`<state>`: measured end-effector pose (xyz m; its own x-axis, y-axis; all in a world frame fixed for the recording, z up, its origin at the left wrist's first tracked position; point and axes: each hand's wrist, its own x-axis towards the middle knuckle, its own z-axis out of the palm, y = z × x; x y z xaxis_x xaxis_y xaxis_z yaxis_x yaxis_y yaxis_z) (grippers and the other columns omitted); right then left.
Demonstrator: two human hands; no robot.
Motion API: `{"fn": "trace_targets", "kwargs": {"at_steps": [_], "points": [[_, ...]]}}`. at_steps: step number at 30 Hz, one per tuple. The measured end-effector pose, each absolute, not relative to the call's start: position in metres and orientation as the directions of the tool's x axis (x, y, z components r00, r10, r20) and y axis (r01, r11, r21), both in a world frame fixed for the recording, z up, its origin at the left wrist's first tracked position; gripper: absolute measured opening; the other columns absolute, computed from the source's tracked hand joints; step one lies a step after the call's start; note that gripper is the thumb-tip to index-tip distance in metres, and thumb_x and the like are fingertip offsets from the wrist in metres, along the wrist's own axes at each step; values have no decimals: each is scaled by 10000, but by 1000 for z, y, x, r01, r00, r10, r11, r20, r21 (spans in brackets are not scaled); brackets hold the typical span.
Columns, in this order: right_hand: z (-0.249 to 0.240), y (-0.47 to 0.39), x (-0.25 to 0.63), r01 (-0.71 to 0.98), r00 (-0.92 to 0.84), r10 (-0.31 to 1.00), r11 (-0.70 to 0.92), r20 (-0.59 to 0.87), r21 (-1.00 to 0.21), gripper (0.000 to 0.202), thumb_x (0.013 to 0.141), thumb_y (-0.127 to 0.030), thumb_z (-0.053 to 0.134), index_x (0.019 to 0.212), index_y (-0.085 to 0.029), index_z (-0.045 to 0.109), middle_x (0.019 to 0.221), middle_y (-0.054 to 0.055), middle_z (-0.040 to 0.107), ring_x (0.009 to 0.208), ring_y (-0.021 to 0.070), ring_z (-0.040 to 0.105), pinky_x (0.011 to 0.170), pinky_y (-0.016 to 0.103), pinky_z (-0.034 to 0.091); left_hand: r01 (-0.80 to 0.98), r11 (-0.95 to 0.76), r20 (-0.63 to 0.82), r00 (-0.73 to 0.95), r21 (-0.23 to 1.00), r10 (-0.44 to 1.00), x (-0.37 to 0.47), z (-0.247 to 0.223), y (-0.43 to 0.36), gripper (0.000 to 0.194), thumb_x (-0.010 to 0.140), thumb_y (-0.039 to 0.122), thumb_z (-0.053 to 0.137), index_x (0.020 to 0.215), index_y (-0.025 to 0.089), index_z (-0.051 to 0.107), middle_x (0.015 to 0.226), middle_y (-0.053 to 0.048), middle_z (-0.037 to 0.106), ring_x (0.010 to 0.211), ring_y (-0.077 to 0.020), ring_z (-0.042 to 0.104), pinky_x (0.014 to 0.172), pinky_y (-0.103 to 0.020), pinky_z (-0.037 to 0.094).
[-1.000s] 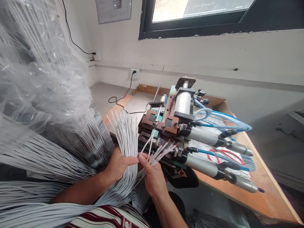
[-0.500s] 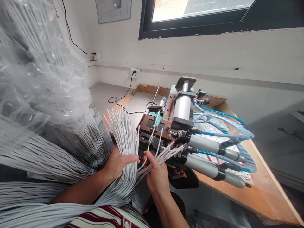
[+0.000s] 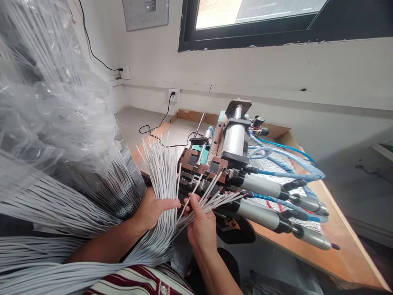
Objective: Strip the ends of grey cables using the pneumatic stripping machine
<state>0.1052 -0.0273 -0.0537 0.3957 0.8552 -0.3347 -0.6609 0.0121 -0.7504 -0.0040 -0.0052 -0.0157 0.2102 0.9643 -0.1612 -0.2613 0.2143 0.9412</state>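
A thick upright bundle of grey-white cables [image 3: 162,176] is gripped by my left hand [image 3: 153,209], its thumb lying across the front. My right hand [image 3: 199,223] is closed on a smaller group of cables [image 3: 215,198] that fan out to the right, several with reddish ends. Between thumb and fingers it pinches one cable whose tip points up at the machine. Just beyond both hands stands a pneumatic wire-stripping machine [image 3: 236,139] with brown jaw blocks [image 3: 193,157] and silver cylinders. The cable tips near the jaws look apart from them.
Plastic-wrapped cable bundles [image 3: 61,106] fill the left side, with loose lengths running under my left arm. Blue air hoses [image 3: 288,172] loop over the wooden table [image 3: 346,246] at right. A black power cord [image 3: 168,110] reaches a wall socket [image 3: 174,95].
The cable that ran into the machine's jaws has come out toward me and tilted right. The right-hand cylinders' rods now extend further rightward. My left hand holds its place.
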Motion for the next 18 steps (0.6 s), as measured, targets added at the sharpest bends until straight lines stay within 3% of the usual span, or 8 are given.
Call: {"fn": "trace_targets", "kwargs": {"at_steps": [9,18], "points": [[-41,-18,107,-756,381,826,22,-414,-654,306,457,-225,801,700,-150,630,562,-41,570,472,69,464,449,201,390,-315,237,-196,154,919,968,-3,-11,-1,259,527,117,742,766,113,642,626,7,627,547,-126,582,571,-277,532],[-35,-7,111,-868,210,836,-79,-507,-490,253,474,-194,776,623,-153,575,545,-42,542,443,67,443,431,210,405,-321,227,-181,167,919,969,0,-4,2,311,525,102,734,825,109,653,695,-22,671,585,-152,610,575,-282,532]]}}
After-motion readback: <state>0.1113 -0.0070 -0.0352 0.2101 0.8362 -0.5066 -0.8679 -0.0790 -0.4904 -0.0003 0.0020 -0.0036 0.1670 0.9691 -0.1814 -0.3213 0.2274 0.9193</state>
